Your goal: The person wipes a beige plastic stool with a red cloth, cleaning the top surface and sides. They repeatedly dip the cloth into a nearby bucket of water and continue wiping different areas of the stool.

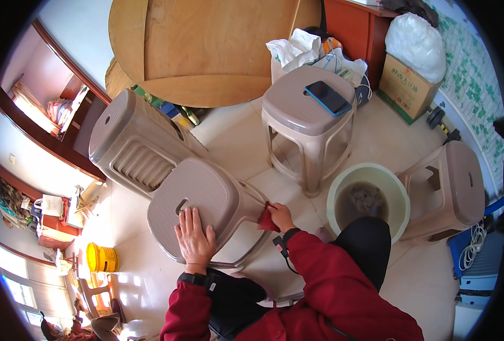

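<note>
A taupe plastic stool (205, 183) stands tilted in the view right before me. My left hand (195, 243) lies flat on its ribbed seat, fingertips at the slot in the middle and thumb apart. At the stool's right side, my right hand (282, 217) grips a red cloth (267, 220) against a leg. Part of the cloth is hidden inside the fingers. To the right of that hand, a pale green basin (334, 192) holds murky water with a greyish cloth (365, 197) in it. My knee covers the basin's near rim.
A stack of similar stools (139, 140) rises behind on the left. Another stool (286, 100) carries a phone (329, 98); a third (465, 183) stands beside the basin. A round wooden tabletop (218, 42) leans at the back. A yellow bucket (102, 257) and a seated person (94, 328) are at left.
</note>
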Tool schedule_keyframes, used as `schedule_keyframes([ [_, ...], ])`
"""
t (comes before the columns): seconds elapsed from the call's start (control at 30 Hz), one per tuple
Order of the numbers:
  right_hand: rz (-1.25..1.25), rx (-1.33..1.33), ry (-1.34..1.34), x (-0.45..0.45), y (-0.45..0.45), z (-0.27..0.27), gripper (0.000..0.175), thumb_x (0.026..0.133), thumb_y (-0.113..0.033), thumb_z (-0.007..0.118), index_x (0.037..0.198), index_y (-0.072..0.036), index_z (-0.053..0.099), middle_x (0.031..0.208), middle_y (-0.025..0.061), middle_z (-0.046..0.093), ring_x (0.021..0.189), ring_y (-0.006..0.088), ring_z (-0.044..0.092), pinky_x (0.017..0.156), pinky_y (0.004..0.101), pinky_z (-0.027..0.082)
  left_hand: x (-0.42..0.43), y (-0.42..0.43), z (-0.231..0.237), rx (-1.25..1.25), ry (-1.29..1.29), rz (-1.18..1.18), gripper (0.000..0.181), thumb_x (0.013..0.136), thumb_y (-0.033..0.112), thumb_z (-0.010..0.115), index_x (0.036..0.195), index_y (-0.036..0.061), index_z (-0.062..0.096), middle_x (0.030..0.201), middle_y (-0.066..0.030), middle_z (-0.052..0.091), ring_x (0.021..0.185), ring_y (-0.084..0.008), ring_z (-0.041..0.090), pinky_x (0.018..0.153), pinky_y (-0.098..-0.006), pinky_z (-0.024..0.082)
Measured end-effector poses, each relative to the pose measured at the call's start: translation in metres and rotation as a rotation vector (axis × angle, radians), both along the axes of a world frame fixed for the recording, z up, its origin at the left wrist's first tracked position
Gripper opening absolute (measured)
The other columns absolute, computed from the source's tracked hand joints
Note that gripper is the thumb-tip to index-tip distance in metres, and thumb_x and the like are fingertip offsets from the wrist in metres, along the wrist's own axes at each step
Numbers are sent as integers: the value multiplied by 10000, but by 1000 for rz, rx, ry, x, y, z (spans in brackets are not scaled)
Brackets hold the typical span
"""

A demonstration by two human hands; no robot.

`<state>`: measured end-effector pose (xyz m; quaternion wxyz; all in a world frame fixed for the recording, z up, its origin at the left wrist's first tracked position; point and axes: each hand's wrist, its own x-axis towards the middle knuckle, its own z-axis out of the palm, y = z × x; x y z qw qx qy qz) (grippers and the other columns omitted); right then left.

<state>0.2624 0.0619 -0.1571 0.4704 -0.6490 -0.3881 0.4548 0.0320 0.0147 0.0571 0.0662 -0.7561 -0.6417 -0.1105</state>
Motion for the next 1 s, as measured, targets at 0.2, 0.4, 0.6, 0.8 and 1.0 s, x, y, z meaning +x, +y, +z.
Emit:
schedule_keyframes([
  [0.2,-118,142,540,-2,14,18,245,958,-187,642,1101,5,690,908,37,691,825,108,614,762,263,496,-3,-1,-1,-32,22,-6,676,901,313,538,1490,13,396,1558,-202,363,1459,-415,292,1154,-614,239],
  [0.4,304,101,608,4,55,53,265,962,-191,640,1155,-11,666,950,24,678,861,102,601,798,267,494,-13,0,-1,-54,43,-61,673,904,311,536,1489,9,397,1556,-208,368,1457,-424,293,1144,-606,247],
  [0.6,313,134,486,-13,41,35,261,949,-220,659,1128,-32,680,954,16,683,872,123,607,822,280,494,-50,-3,4,-69,-12,-204,686,871,315,569,1472,15,433,1547,-209,389,1450,-427,310,1150,-590,228],
  [0.8,424,108,461,-42,-5,29,259,945,-251,664,1078,-31,696,916,21,694,839,124,618,800,292,504,-100,-15,26,-134,-155,-259,595,837,300,603,1366,38,526,1490,-188,466,1426,-402,365,1163,-521,259],
  [1.0,-4,-61,885,-23,0,58,258,970,-273,643,1042,-26,664,899,35,671,778,135,629,732,300,516,-85,-3,19,-174,-404,3,449,872,249,678,1256,47,563,1331,-184,566,1313,-380,468,1108,-537,309],
])
